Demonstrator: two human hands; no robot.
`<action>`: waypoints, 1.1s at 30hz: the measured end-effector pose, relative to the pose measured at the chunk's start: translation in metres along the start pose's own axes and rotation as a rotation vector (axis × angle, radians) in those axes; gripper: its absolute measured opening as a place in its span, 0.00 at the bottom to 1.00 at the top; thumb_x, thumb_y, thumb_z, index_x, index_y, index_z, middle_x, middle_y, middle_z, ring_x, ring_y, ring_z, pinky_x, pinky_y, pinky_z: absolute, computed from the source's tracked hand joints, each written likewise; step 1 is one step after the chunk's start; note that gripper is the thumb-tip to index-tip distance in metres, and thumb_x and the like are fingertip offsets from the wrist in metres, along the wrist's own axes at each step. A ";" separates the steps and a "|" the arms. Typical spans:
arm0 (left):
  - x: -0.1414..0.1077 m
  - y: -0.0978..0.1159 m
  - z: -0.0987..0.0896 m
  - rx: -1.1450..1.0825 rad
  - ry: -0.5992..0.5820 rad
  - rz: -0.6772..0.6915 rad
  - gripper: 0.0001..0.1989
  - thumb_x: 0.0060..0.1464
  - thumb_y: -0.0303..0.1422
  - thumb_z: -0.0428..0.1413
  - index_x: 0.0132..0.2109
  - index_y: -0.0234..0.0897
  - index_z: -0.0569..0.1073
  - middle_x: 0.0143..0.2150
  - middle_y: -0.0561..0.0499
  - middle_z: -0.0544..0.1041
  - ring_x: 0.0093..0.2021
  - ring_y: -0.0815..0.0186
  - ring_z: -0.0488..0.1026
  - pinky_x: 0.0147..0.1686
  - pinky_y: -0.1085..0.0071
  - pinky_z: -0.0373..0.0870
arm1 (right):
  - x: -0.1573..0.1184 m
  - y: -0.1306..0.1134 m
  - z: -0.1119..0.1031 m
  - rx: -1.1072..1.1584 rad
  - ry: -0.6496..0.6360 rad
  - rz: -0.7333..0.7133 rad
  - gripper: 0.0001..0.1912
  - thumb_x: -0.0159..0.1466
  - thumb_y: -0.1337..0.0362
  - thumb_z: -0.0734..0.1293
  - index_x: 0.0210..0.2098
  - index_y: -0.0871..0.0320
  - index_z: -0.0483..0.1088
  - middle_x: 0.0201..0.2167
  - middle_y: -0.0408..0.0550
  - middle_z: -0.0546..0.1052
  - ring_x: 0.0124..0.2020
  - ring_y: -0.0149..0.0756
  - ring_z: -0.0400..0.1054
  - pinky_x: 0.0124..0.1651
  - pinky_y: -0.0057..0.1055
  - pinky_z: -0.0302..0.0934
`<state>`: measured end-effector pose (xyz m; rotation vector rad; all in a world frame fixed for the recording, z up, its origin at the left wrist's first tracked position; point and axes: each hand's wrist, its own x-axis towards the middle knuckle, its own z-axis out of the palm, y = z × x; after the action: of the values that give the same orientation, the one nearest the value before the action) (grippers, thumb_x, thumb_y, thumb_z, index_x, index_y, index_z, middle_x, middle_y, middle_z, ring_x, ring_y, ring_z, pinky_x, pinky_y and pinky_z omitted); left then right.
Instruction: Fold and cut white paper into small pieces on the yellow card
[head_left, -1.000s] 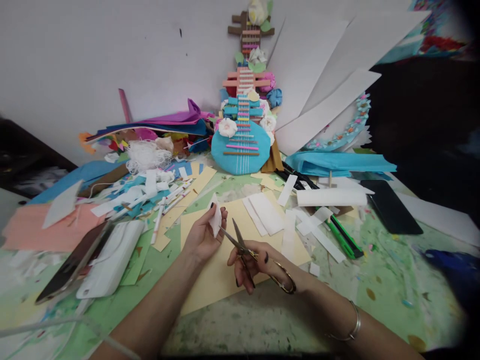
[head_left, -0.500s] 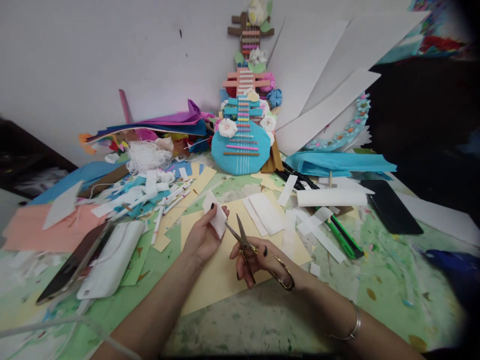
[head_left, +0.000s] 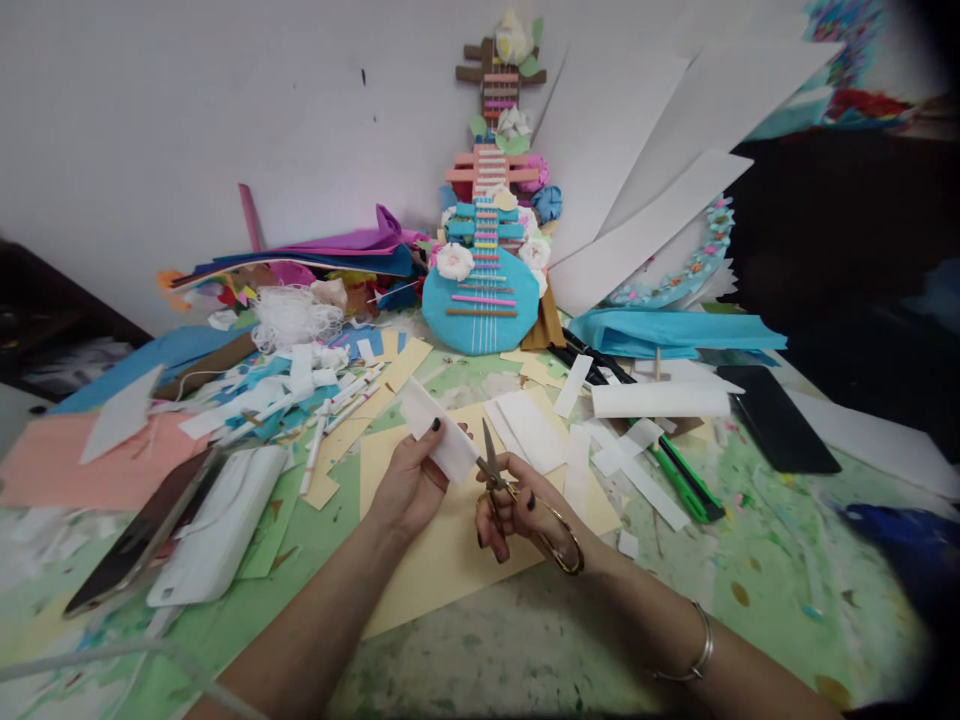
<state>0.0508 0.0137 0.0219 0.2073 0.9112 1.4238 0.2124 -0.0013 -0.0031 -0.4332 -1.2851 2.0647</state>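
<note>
A folded white piece of paper (head_left: 448, 447) is pinched between the thumb and fingers of my left hand (head_left: 411, 488). My right hand (head_left: 517, 505) holds gold-handled scissors (head_left: 491, 473) with the blades spread apart. One blade's tip meets the right edge of the paper; whether it lies in front or behind I cannot tell. Both hands are above a cream sheet (head_left: 420, 590) on the table. Just behind the scissors, more folded white paper (head_left: 536, 430) rests on that sheet.
A blue paper lute (head_left: 480, 325) leans at the back wall. To the right lie a green cutter (head_left: 686, 485), a white roll (head_left: 660, 400) and a black phone (head_left: 784, 418). On the left are a white power bank (head_left: 217, 530), another phone (head_left: 135, 540), paper scraps and white string (head_left: 296, 318).
The white paper in my left hand has turned flatter and shifted slightly right. My right hand and the scissors have moved a little right, and the blades now stand less far apart.
</note>
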 end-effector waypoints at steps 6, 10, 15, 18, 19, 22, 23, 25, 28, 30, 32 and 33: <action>-0.001 -0.003 -0.004 0.060 -0.107 0.016 0.07 0.41 0.24 0.64 0.31 0.27 0.75 0.29 0.47 0.78 0.28 0.68 0.75 0.31 0.77 0.72 | 0.002 0.000 0.001 0.017 -0.003 -0.024 0.30 0.54 0.41 0.64 0.41 0.56 0.50 0.27 0.45 0.73 0.19 0.26 0.61 0.24 0.26 0.54; 0.000 -0.002 -0.004 0.065 -0.114 0.014 0.09 0.37 0.21 0.64 0.30 0.27 0.75 0.27 0.48 0.78 0.28 0.68 0.74 0.31 0.77 0.71 | 0.002 -0.001 0.001 0.007 0.001 -0.021 0.31 0.54 0.39 0.64 0.41 0.56 0.50 0.29 0.47 0.73 0.20 0.25 0.60 0.26 0.27 0.53; 0.002 -0.003 -0.006 0.092 -0.120 0.016 0.10 0.34 0.22 0.66 0.29 0.27 0.76 0.26 0.48 0.78 0.26 0.69 0.74 0.29 0.78 0.71 | 0.002 -0.004 0.003 0.017 -0.017 -0.040 0.30 0.54 0.39 0.63 0.41 0.56 0.51 0.28 0.47 0.72 0.21 0.26 0.59 0.26 0.27 0.52; 0.004 -0.003 -0.008 0.116 -0.138 0.033 0.12 0.33 0.24 0.67 0.29 0.26 0.76 0.25 0.48 0.78 0.27 0.70 0.74 0.30 0.78 0.71 | 0.002 -0.006 0.004 0.024 -0.016 -0.028 0.31 0.54 0.38 0.63 0.40 0.56 0.52 0.27 0.45 0.72 0.20 0.25 0.58 0.27 0.27 0.53; 0.005 -0.004 -0.009 0.119 -0.142 0.038 0.12 0.33 0.25 0.67 0.29 0.26 0.76 0.26 0.48 0.78 0.27 0.70 0.73 0.30 0.78 0.71 | 0.002 -0.006 0.004 0.026 -0.011 -0.025 0.31 0.53 0.38 0.63 0.40 0.56 0.52 0.27 0.45 0.71 0.20 0.25 0.57 0.27 0.27 0.53; 0.005 -0.004 -0.010 0.118 -0.142 0.041 0.13 0.32 0.26 0.68 0.29 0.28 0.76 0.26 0.49 0.78 0.27 0.70 0.73 0.30 0.77 0.71 | 0.002 -0.005 0.004 0.033 0.001 -0.029 0.30 0.53 0.39 0.63 0.39 0.56 0.53 0.26 0.44 0.71 0.19 0.24 0.56 0.26 0.26 0.53; 0.005 -0.004 -0.010 0.116 -0.139 0.040 0.13 0.32 0.26 0.68 0.29 0.28 0.76 0.26 0.49 0.78 0.27 0.70 0.73 0.29 0.77 0.71 | 0.002 -0.004 0.003 0.037 0.001 -0.033 0.30 0.53 0.39 0.64 0.39 0.57 0.53 0.25 0.43 0.71 0.18 0.23 0.56 0.25 0.26 0.53; 0.006 -0.004 -0.010 0.113 -0.133 0.039 0.13 0.32 0.25 0.68 0.29 0.28 0.76 0.26 0.49 0.78 0.27 0.70 0.74 0.29 0.77 0.71 | 0.003 -0.001 0.002 0.050 0.003 -0.044 0.30 0.53 0.39 0.64 0.39 0.57 0.54 0.23 0.41 0.70 0.17 0.23 0.55 0.23 0.24 0.51; 0.007 -0.004 -0.012 0.124 -0.136 0.044 0.13 0.32 0.25 0.67 0.30 0.28 0.75 0.28 0.48 0.79 0.28 0.69 0.74 0.30 0.77 0.71 | 0.003 0.001 0.002 0.090 0.016 -0.048 0.30 0.52 0.40 0.66 0.38 0.56 0.54 0.20 0.37 0.67 0.14 0.21 0.51 0.19 0.22 0.50; 0.007 -0.004 -0.013 0.137 -0.143 0.047 0.13 0.33 0.25 0.67 0.31 0.28 0.75 0.29 0.48 0.79 0.28 0.68 0.74 0.31 0.76 0.71 | 0.002 0.000 0.003 0.103 0.044 -0.034 0.31 0.49 0.40 0.68 0.38 0.56 0.54 0.19 0.35 0.65 0.13 0.20 0.49 0.18 0.22 0.49; 0.008 -0.004 -0.014 0.147 -0.156 0.048 0.13 0.34 0.26 0.67 0.31 0.28 0.75 0.29 0.48 0.79 0.29 0.67 0.74 0.32 0.74 0.71 | 0.001 -0.004 0.005 0.102 0.082 0.003 0.33 0.46 0.39 0.69 0.37 0.56 0.55 0.18 0.34 0.65 0.13 0.19 0.47 0.17 0.21 0.47; 0.008 -0.003 -0.014 0.151 -0.163 0.048 0.13 0.34 0.26 0.67 0.32 0.28 0.75 0.29 0.48 0.79 0.30 0.67 0.75 0.33 0.74 0.71 | 0.001 -0.006 0.006 0.100 0.101 0.028 0.34 0.45 0.40 0.70 0.37 0.56 0.55 0.18 0.34 0.65 0.13 0.19 0.47 0.16 0.20 0.47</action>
<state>0.0434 0.0150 0.0072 0.4546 0.8842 1.3609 0.2102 -0.0029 0.0053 -0.5061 -1.1182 2.0923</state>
